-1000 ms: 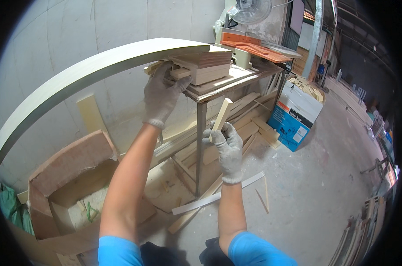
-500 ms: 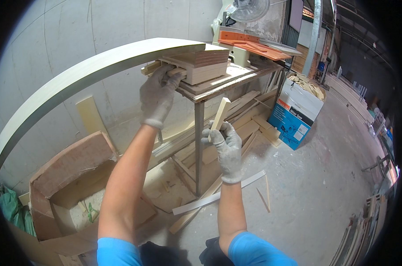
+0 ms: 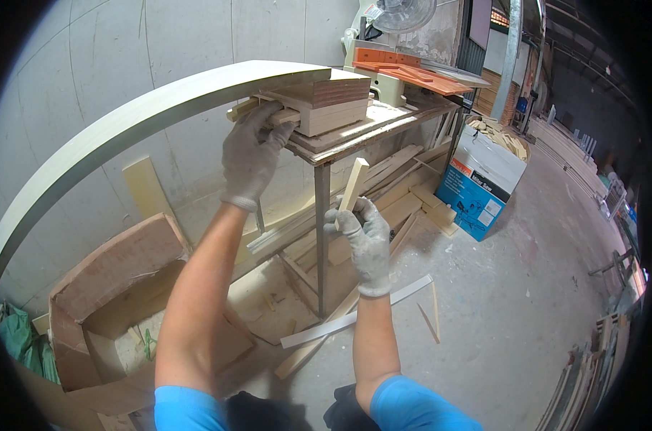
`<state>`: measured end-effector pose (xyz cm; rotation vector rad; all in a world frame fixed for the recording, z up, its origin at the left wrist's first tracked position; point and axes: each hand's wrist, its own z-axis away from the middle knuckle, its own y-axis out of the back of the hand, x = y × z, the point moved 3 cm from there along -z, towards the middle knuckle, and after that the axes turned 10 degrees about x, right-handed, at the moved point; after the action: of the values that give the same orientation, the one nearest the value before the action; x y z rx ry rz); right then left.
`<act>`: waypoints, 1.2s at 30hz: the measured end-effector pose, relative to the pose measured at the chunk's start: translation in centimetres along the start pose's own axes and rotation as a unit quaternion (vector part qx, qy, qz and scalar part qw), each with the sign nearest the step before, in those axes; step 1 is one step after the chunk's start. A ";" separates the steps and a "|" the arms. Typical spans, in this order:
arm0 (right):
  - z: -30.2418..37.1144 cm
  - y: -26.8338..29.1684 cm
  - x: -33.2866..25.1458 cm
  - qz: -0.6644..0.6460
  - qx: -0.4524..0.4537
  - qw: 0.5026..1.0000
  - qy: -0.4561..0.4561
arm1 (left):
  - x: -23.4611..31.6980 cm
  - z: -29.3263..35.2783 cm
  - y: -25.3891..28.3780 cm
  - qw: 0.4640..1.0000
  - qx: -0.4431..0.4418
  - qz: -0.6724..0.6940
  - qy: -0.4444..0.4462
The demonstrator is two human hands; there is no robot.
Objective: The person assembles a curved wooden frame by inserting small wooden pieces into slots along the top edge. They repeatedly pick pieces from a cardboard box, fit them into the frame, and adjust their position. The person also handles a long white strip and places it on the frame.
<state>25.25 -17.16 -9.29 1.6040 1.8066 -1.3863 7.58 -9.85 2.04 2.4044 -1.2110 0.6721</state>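
Note:
My left hand (image 3: 250, 154), in a pale work glove, reaches up to the bench corner, its fingers closed around a short wooden strip (image 3: 287, 116) beside stacked wood blocks (image 3: 333, 118). Another short strip (image 3: 241, 110) sticks out just behind those fingers. Over them arches a long, pale curved board (image 3: 125, 104), its end resting on the stack. Lower and to the right, my right hand (image 3: 371, 244), gloved as well, pinches a short square wooden stick (image 3: 354, 183) that points upward, apart from the bench.
The narrow bench (image 3: 398, 128) carries a miter saw (image 3: 390, 82) and orange strips (image 3: 415, 75) at its far end. Offcuts lie beneath it. A blue and white carton (image 3: 477, 187) of scraps stands right, and an open cardboard box (image 3: 121, 269) left. A white strip (image 3: 354, 312) lies on the floor.
My right hand has shifted slightly left with the stick. The left hand stays at the strip by the stack, barely moved.

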 end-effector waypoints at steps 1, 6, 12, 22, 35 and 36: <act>0.0 0.0 0.0 -0.004 -0.002 1.000 0.002 | -0.1 -0.1 0.0 1.000 -0.017 -0.001 0.006; -0.1 -0.2 0.3 -0.003 0.003 1.000 0.001 | 0.0 -0.6 0.2 0.997 -0.039 -0.036 -0.054; 0.0 -0.7 0.3 0.013 0.004 1.000 -0.013 | -0.4 -0.7 0.0 0.995 -0.053 -0.025 -0.087; 0.0 -0.9 0.4 0.022 -0.005 1.000 -0.009 | -0.3 -0.8 0.4 0.999 -0.050 -0.009 -0.008; 0.1 -1.4 1.4 0.008 -0.026 0.999 -0.038 | -1.7 -1.3 0.4 0.991 -0.051 -0.026 -0.117; 0.2 -1.6 1.4 -0.001 -0.031 0.999 -0.039 | -1.8 -1.3 0.5 0.990 -0.057 -0.016 -0.126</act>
<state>23.31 -16.37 -9.86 1.4953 1.7889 -1.3619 5.89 -8.32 2.21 2.4601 -1.2663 0.2872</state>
